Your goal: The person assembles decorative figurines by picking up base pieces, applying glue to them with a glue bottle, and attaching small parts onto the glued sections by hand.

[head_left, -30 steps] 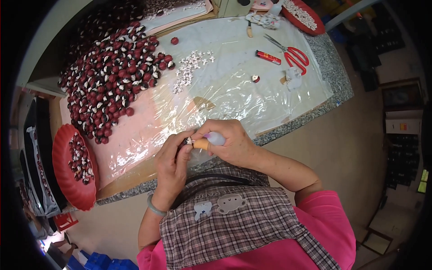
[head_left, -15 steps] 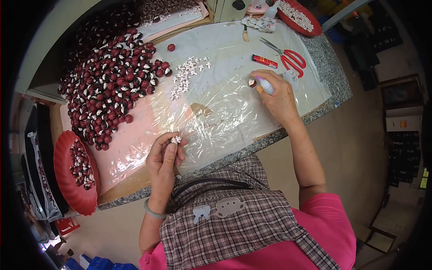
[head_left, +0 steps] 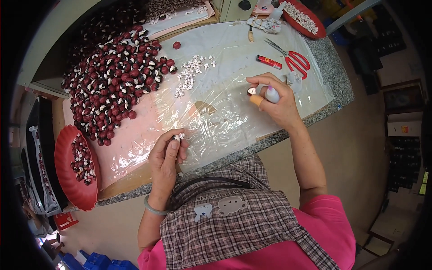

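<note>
My left hand (head_left: 168, 150) is closed near the table's front edge, pinching a small dark piece with a white popcorn-shaped bit (head_left: 179, 137) on it between thumb and fingertips. Farther right, my right hand (head_left: 281, 101) is wrapped round a small translucent squeeze bottle (head_left: 272, 94) with a purple tip. An orange finger cover (head_left: 256, 100) sits on its thumb. Between that thumb and the forefinger shows a small dark-red and white ball (head_left: 252, 91); whether the fingers touch it I cannot tell. Loose white bits (head_left: 191, 74) lie beyond my hands on the plastic sheet (head_left: 216, 121).
At the far left is a big heap of red, black and white balls (head_left: 121, 81). A red scalloped tray (head_left: 63, 168) with similar pieces stands left. Red-handled scissors (head_left: 297, 60), a red tube (head_left: 269, 62) and a wooden-handled tool (head_left: 250, 35) lie at the far right, near a red bowl (head_left: 317, 29).
My right hand has turned, its forefinger lifting away from the thumb and the bottle's tip swinging upward. The small ball now sits lower, nearer the thumb. My left hand keeps its pinch.
</note>
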`<state>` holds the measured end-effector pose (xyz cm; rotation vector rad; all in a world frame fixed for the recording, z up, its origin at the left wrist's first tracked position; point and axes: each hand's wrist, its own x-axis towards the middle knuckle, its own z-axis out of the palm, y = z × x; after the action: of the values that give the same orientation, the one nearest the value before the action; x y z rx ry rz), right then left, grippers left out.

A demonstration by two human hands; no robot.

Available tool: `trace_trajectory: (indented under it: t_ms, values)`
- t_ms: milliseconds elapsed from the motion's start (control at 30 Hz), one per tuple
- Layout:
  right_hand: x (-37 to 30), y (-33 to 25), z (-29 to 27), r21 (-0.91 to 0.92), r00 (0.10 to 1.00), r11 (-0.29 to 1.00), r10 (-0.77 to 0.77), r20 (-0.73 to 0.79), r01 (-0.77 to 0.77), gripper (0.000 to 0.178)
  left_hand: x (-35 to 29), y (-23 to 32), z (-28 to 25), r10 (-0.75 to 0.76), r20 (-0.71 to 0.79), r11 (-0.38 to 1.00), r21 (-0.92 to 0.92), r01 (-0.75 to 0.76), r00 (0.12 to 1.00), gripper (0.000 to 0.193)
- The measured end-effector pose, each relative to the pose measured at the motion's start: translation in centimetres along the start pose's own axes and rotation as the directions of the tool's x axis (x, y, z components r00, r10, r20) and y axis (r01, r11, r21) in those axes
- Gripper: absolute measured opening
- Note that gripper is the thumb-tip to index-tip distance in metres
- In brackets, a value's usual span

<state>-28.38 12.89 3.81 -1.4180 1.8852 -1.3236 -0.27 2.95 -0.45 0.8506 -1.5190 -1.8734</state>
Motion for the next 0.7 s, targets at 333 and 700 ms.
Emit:
trace_trajectory:
  t_ms: [333,700]
  values:
    - [-1.7,-3.2,3.3,0.237,0.977,0.948,-0.211,-0.041,0.214,0.048,-1.5,5.3,-10.1,0.533,-0.470,0.790,0.574,-0.215,0.703,0.020]
    - [-2.4,-3.9,5.9,0.320,0.968,0.919,-0.249,0.022,0.229,0.049,-1.8,7.3,-12.8,0.676,-0.040,-0.002,0.998,0.056,0.735,0.026]
